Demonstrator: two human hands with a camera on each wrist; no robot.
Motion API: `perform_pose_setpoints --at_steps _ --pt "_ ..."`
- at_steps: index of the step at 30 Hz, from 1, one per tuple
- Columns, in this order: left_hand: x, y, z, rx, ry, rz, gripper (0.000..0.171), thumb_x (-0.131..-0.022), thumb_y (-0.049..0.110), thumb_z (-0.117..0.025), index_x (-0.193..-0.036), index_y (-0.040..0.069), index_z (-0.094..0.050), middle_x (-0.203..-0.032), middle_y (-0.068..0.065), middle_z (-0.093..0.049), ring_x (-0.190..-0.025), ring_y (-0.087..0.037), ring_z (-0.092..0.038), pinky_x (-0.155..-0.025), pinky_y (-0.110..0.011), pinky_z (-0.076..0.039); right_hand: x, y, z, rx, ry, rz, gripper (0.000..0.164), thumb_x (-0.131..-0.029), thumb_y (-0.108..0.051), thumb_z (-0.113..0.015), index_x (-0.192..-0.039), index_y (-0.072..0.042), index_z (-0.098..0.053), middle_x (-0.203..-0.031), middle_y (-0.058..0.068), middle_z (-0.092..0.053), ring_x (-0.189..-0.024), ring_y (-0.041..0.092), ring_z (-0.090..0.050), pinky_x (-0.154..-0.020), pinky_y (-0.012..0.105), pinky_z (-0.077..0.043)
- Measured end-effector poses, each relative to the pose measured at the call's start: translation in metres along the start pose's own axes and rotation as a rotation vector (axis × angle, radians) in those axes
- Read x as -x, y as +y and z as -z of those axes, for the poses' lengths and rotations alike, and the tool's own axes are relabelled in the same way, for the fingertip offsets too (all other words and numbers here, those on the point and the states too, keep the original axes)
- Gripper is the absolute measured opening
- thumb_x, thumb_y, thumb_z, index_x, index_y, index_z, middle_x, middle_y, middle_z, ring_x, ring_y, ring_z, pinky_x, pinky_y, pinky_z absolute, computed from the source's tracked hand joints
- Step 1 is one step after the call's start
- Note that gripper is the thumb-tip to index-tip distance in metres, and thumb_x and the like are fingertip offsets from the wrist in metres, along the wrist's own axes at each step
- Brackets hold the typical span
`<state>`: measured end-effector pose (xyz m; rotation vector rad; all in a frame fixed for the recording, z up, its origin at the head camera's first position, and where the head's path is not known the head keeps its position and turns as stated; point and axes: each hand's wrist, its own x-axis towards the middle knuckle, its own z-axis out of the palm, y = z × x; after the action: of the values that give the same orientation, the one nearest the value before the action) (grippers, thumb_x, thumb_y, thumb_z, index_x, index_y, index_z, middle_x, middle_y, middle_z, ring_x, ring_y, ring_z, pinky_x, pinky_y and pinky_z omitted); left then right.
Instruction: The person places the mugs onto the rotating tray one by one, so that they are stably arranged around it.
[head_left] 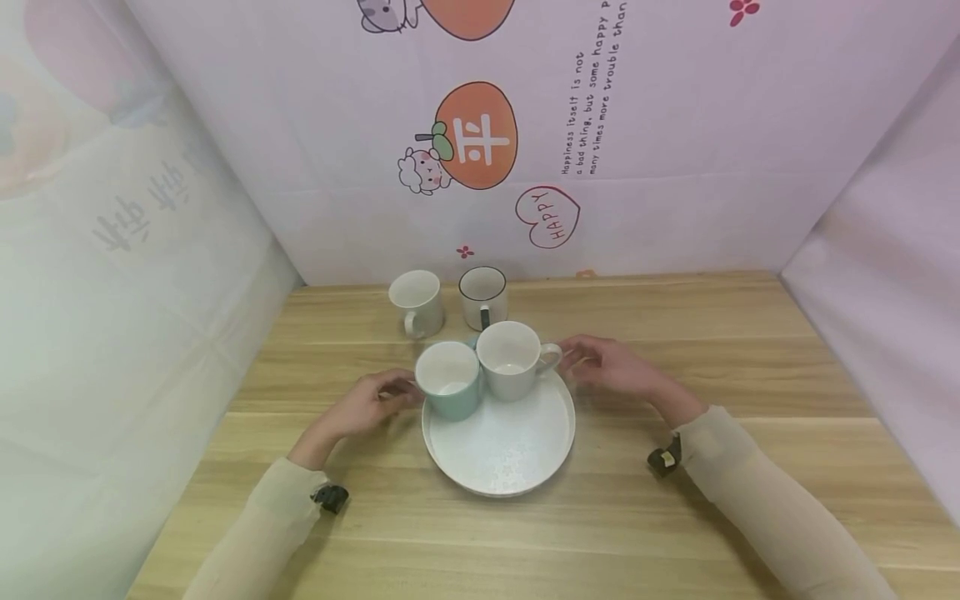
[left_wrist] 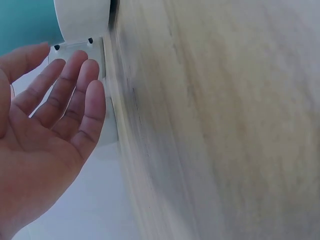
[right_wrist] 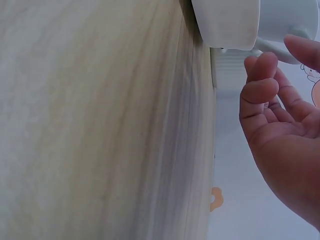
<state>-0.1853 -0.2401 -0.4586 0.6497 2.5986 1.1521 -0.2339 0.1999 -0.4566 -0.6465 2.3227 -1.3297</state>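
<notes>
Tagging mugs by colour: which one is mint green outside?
The mug nearest the left hand, on the round white tray. The tray's other mug, the dark-rimmed mug and the plain mug behind look whitish.

We see two long cream sleeves, slightly wrinkled. At the end of each, we notice one small black device.

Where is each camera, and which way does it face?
Head: on the head, facing forward and down at the tray; left hand, right hand and sleeves show.
Left wrist: on that wrist, facing across the table, tray at one edge; left hand shows.
Right wrist: on that wrist, facing likewise; right hand shows.
Both wrist views share table and tray.
</notes>
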Motion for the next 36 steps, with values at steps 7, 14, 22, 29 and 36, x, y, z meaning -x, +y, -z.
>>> perform_pose_setpoints --at_steps 7,14,22,29,36 --pt "-0.002 -0.003 0.002 0.002 0.046 -0.03 0.035 -0.098 0.014 -0.063 -0.131 0.005 -0.061 -0.111 -0.01 -0.074 -0.103 -0.025 -0.069 -0.083 -0.028 -0.059 0.002 0.001 -0.001 0.021 -0.059 -0.028 0.048 -0.094 -0.018 -0.068 -0.14 -0.016 -0.053 -0.122 0.012 -0.068 -0.101 0.024 -0.066 -0.076 0.039 -0.06" --pt "-0.005 -0.002 0.005 -0.002 0.096 0.03 0.032 -0.098 0.015 -0.063 -0.129 0.007 -0.063 -0.113 -0.012 -0.072 -0.104 -0.028 -0.068 -0.085 -0.036 -0.059 0.004 0.004 -0.003 0.071 -0.093 0.018 0.049 -0.093 -0.015 -0.069 -0.14 -0.013 -0.053 -0.123 0.013 -0.069 -0.108 0.024 -0.066 -0.079 0.033 -0.059" --pt "-0.008 0.001 0.011 0.109 0.116 0.129 0.033 -0.101 0.022 -0.06 -0.131 0.009 -0.062 -0.118 -0.015 -0.071 -0.105 -0.035 -0.067 -0.083 -0.042 -0.06 0.005 0.006 -0.003 0.077 -0.108 0.036 0.052 -0.091 -0.013 -0.072 -0.14 -0.014 -0.054 -0.123 0.01 -0.069 -0.111 0.024 -0.067 -0.098 0.04 -0.055" --pt "-0.013 0.002 0.02 0.163 0.138 0.168 0.038 -0.103 0.025 -0.057 -0.135 0.004 -0.058 -0.124 -0.015 -0.068 -0.113 -0.031 -0.065 -0.091 -0.043 -0.058 0.006 0.005 -0.003 0.09 -0.114 0.038 0.05 -0.092 -0.014 -0.071 -0.139 -0.015 -0.056 -0.123 0.009 -0.07 -0.112 0.026 -0.067 -0.102 0.047 -0.053" --pt "-0.023 0.0 0.026 0.172 0.184 0.204 0.037 -0.103 0.024 -0.055 -0.134 0.004 -0.058 -0.123 -0.017 -0.068 -0.111 -0.034 -0.067 -0.094 -0.048 -0.057 0.008 0.002 -0.002 0.094 -0.131 0.015 0.05 -0.092 -0.015 -0.071 -0.14 -0.014 -0.055 -0.123 0.011 -0.069 -0.115 0.03 -0.066 -0.105 0.052 -0.05"
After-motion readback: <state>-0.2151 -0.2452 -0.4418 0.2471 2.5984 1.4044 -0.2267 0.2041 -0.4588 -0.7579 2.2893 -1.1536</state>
